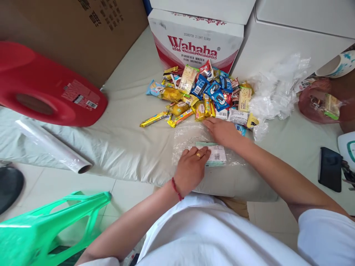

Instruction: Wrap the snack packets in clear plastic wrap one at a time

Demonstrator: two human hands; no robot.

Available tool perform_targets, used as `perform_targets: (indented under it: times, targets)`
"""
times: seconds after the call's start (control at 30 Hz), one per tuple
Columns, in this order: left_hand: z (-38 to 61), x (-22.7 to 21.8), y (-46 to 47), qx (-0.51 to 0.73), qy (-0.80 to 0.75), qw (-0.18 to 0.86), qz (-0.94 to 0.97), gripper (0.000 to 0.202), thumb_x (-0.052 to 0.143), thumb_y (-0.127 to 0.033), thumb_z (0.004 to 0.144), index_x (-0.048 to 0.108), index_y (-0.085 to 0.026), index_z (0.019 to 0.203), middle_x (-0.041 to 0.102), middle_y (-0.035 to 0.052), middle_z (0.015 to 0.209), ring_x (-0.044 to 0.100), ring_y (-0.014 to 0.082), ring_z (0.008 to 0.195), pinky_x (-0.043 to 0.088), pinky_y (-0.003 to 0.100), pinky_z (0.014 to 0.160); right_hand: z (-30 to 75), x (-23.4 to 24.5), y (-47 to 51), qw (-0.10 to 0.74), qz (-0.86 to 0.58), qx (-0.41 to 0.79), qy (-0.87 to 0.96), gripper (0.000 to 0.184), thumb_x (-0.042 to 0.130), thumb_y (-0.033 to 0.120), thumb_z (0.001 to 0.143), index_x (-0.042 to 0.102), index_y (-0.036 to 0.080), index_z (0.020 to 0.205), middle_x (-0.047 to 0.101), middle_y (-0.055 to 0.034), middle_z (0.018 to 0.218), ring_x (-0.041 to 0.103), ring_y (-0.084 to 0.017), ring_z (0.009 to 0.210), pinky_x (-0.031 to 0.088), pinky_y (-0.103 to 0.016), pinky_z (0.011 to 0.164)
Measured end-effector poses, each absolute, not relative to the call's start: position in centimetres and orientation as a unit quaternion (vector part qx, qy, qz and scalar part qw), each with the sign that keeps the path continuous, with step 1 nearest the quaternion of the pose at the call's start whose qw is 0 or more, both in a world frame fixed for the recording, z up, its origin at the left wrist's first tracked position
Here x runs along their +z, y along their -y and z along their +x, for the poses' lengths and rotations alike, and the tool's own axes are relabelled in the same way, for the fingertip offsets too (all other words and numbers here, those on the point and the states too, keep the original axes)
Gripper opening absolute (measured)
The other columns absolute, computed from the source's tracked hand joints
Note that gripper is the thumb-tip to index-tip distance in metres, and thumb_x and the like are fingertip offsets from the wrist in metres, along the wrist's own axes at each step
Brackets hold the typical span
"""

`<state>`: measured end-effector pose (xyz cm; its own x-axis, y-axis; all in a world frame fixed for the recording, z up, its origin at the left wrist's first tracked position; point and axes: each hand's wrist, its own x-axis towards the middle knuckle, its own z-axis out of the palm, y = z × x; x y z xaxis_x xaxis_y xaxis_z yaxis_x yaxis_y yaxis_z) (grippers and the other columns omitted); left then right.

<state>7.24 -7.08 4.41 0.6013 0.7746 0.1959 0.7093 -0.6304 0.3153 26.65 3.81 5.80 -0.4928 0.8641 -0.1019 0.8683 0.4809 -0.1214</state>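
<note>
Leftmost, a green plastic stool (30, 225) stands on the tiled floor (129, 192), with a big red jug (50, 83) above it on the cloth-covered surface (130, 147). A roll of clear film (55, 147) lies just below the jug, and a brown cardboard box (74, 48) rises behind. Further right, a clear bag (184, 133) lies flat near the front edge. The left hand (191, 170) is palm down with its grip half open, fingertips resting on a pale green-and-white packet (217, 154) at the bag. Behind, wrapped snacks (198, 88) are heaped against a Wahaha carton (198, 40). The right hand (223, 131) reaches over the bag's far side, fingers stretched beside the snacks; I cannot tell whether its grip pinches anything. Crumpled clear plastic (277, 92) sits right of the heap, then a reddish bowl (306, 105) and a dark phone (330, 168).
</note>
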Motion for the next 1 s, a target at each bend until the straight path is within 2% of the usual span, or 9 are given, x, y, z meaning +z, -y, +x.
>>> perform_targets:
  times: [0.13,0.23,0.3,0.37,0.43,0.57,0.67,0.77,1.0]
  targets:
    - [8.2,1.9,5.8,0.119,-0.449,0.083,0.881,0.041,0.046,-0.011,0.099,0.070,-0.022,0.131,0.067,0.0092,0.142,0.058,0.0277,0.107,0.047,0.044,0.084,25.4,4.9,-5.1,0.069,0.547,-0.058,-0.832,0.044,0.050,0.020,0.100,0.057,0.014,0.143,0.070,-0.0189,0.122,0.066,-0.032,0.100,0.049,-0.039,0.077]
    - [8.2,1.9,6.2,0.113,-0.470,0.056,0.873,0.041,0.049,-0.014,0.100,0.069,-0.026,0.133,0.069,0.0119,0.126,0.056,0.0275,0.105,0.045,0.043,0.085,25.6,5.5,-5.7,0.071,0.521,-0.081,-0.847,0.026,0.051,0.018,0.099,0.072,0.013,0.114,0.072,-0.0162,0.103,0.059,-0.031,0.103,0.044,-0.040,0.086]
    - [8.1,2.2,6.5,0.100,-0.474,0.047,0.874,0.041,0.050,-0.015,0.100,0.068,-0.026,0.135,0.069,0.0117,0.109,0.056,0.0272,0.101,0.043,0.042,0.082,26.0,6.3,-5.7,0.041,0.495,-0.084,-0.864,0.022,0.052,0.019,0.099,0.074,0.015,0.095,0.070,-0.0145,0.104,0.053,-0.032,0.111,0.039,-0.042,0.090]
    - [8.2,2.4,6.6,0.091,-0.468,0.038,0.878,0.041,0.050,-0.015,0.100,0.067,-0.025,0.136,0.068,0.0111,0.100,0.056,0.0274,0.099,0.042,0.041,0.081,26.3,7.5,-5.5,0.005,0.466,-0.074,-0.882,0.021,0.053,0.020,0.099,0.073,0.016,0.092,0.069,-0.0135,0.112,0.048,-0.033,0.120,0.036,-0.042,0.093]
    - [8.2,2.4,6.7,0.089,-0.460,0.032,0.883,0.041,0.050,-0.014,0.100,0.067,-0.023,0.136,0.067,0.0106,0.097,0.057,0.0273,0.098,0.042,0.041,0.080,26.4,8.7,-4.6,0.003,0.435,-0.064,-0.898,0.021,0.052,0.021,0.101,0.072,0.016,0.099,0.069,-0.0134,0.114,0.050,-0.032,0.119,0.035,-0.041,0.092]
    - [8.3,2.0,6.8,0.108,-0.459,0.026,0.881,0.039,0.051,-0.012,0.099,0.067,-0.021,0.133,0.068,0.0094,0.091,0.058,0.0264,0.093,0.040,0.040,0.076,26.4,10.5,-1.1,0.082,0.433,-0.070,-0.895,0.025,0.045,0.022,0.105,0.067,0.016,0.115,0.069,-0.0115,0.097,0.060,-0.025,0.090,0.036,-0.033,0.072]
    - [8.3,1.7,6.8,0.138,-0.463,0.023,0.875,0.028,0.053,-0.011,0.097,0.076,-0.021,0.108,0.066,0.0087,0.081,0.059,0.0259,0.087,0.038,0.039,0.072,26.6,9.5,2.6,0.082,0.409,-0.101,-0.903,0.026,0.044,0.023,0.106,0.064,0.019,0.121,0.069,-0.0100,0.098,0.061,-0.022,0.085,0.035,-0.030,0.065]
    - [7.3,1.4,6.4,0.175,-0.455,0.043,0.872,0.026,0.053,-0.013,0.098,0.077,-0.021,0.093,0.067,0.0085,0.075,0.060,0.0252,0.085,0.037,0.038,0.070,27.1,6.8,5.7,0.022,0.375,-0.139,-0.916,0.035,0.040,0.019,0.106,0.057,0.018,0.136,0.068,-0.0102,0.104,0.061,-0.021,0.089,0.041,-0.030,0.069]
    - [0.9,1.6,5.7,0.338,-0.403,0.194,0.828,0.026,0.050,-0.022,0.097,0.076,-0.025,0.096,0.071,0.0034,0.077,0.065,0.0224,0.092,0.047,0.040,0.087,27.1,3.4,8.6,-0.032,0.363,-0.151,-0.919,0.054,0.050,0.019,0.104,0.044,0.024,0.158,0.059,-0.0114,0.107,0.051,-0.025,0.101,0.047,-0.037,0.085]
